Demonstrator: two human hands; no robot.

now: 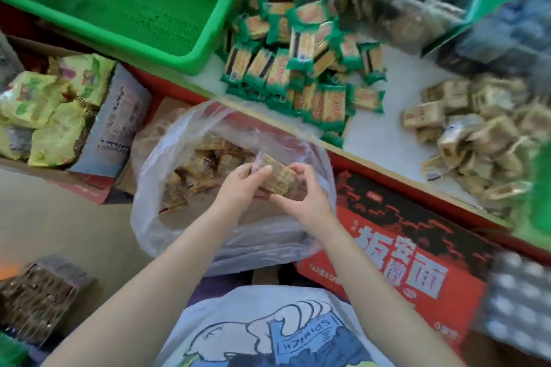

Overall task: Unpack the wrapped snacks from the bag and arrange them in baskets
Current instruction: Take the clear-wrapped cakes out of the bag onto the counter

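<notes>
Hands at work: left hand (244, 185) and right hand (301, 197) together pinch a small stack of wrapped snacks (275, 176) above the open plastic bag (179, 140); squaring the stack first should ease transfer to the green basket (125, 0) beyond.

Both hands were over the open mouth of a clear plastic bag (185, 217). The left hand (243, 185) and right hand (301, 194) together gripped a stack of brown wrapped snacks (275, 177), fingers curled round its ends. More brown snacks lay inside the bag. A green basket (125, 0) stood on the white shelf (396, 140), beside a pile of green-wrapped snacks (301, 68) and, further right, a pile of tan packets (477, 134). A red carton (402, 262) lay just right of the bag; yellow packets (44, 116) filled a box at left.
</notes>
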